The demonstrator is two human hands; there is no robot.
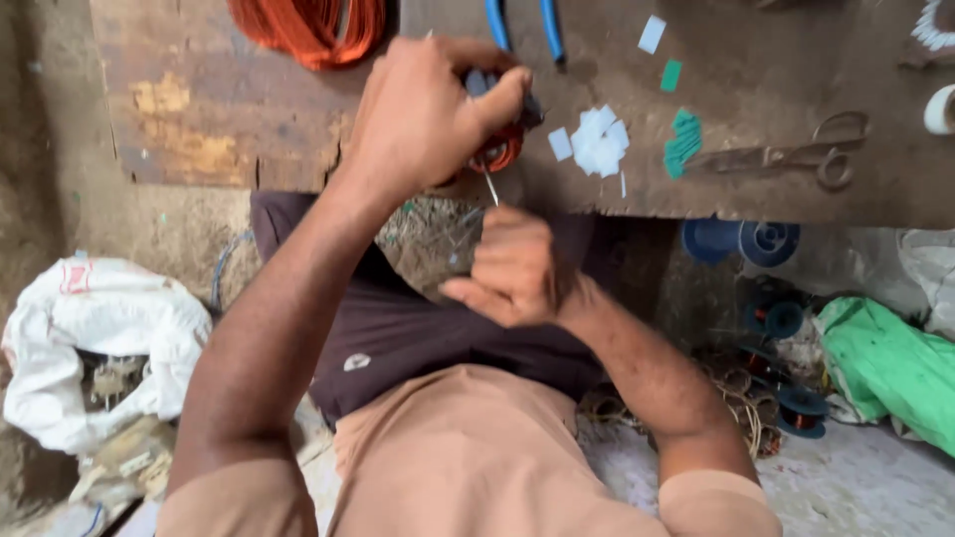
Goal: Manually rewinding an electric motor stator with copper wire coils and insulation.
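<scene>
The worn wooden workbench (249, 109) sat before me, scissors (796, 157) and paper scraps (600, 140) near its front edge. My left hand (428, 114) clamped the small copper coil (497, 151) at that edge; my right hand (517, 268), fisted, pinched its thin lead (491, 188) below. Winding looked done, I judged; the lead remained unfinished.

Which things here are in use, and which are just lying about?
In use:
left hand
small coil of copper wire
right hand
thin strip

Lying about:
scissors
white paper bits
green bits
orange wire hank
blue-handled pliers
blue spools
white sack
</scene>
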